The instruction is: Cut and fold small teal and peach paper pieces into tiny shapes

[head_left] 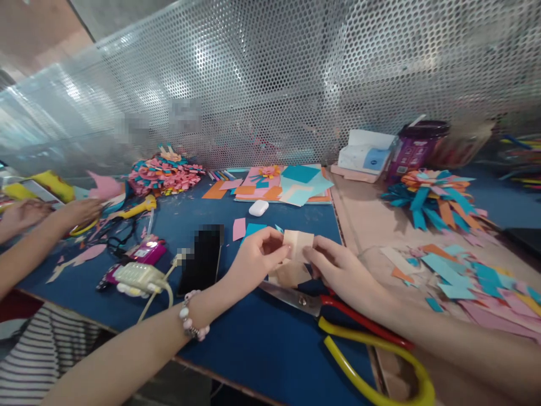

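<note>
Both of my hands pinch a small square of peach paper (298,243) above the blue table (253,338). My left hand (256,260) grips its left edge with thumb and fingers closed, and a bead bracelet sits on that wrist. My right hand (340,270) holds the right edge, fingers curled. More peach paper (291,274) lies just under the hands. Scissors with red and yellow handles (359,332) rest on the table below my right forearm.
A black phone (202,260), a white power bank with cable (139,276) and white earbud case (258,208) lie left and behind. Coloured paper stacks (291,189), paper flowers (164,172), strips (473,282) and a tissue box (366,155) surround. Another person's hands (51,217) work at far left.
</note>
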`<state>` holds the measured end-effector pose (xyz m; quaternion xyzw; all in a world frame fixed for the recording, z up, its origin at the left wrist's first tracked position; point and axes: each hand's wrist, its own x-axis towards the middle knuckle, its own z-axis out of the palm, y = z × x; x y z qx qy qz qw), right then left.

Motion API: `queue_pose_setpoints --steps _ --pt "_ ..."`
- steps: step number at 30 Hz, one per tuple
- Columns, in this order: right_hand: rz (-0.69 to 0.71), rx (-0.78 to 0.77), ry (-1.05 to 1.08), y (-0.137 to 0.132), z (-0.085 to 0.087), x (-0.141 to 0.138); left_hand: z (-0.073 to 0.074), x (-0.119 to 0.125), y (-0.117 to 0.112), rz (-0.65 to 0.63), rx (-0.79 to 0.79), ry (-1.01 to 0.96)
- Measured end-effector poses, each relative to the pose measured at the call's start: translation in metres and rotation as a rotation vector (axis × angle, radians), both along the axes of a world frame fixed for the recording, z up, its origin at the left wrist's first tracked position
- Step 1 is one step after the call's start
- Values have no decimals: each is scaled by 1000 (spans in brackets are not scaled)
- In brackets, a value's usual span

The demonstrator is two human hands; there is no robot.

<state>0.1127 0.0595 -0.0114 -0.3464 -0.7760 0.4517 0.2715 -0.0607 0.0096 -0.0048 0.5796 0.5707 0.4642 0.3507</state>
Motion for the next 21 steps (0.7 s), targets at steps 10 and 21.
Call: queue_pose_setpoints --steps 10,21 --pt "38 -89 22 1 -1 1 3 -1 3 -53 -76 -79" --pt "73 -21 166 -1 -5 3 1 -3 5 -26 -140 -334"
